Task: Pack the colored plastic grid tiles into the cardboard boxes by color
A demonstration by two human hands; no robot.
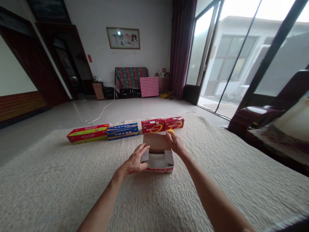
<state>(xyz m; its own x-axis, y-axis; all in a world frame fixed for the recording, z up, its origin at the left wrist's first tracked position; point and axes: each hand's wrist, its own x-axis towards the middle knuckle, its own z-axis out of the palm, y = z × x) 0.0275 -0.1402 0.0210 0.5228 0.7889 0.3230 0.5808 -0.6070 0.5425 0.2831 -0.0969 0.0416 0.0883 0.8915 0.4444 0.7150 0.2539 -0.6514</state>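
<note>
A small cardboard box [159, 161] sits on the quilted cover with its lid [158, 142] raised and its side flaps up. Its inside is pale, and red print runs along the front. My left hand [135, 161] grips the box's left side, thumb at the front corner and fingers by the left flap. At the lid's upper right corner, my right hand [175, 141] is closed on the edge. A small yellow patch [171, 131] shows at its fingertips; what it belongs to is unclear. How deep the box's contents lie, if any, I cannot make out.
Behind the open box stand a red-and-yellow box [88, 133], a blue box [123, 131] and two red boxes [152, 126] in a row. All rest on the cream quilted cover [96, 180]. A wooden armchair [260, 119] is at the right, glass doors [227, 64] beyond.
</note>
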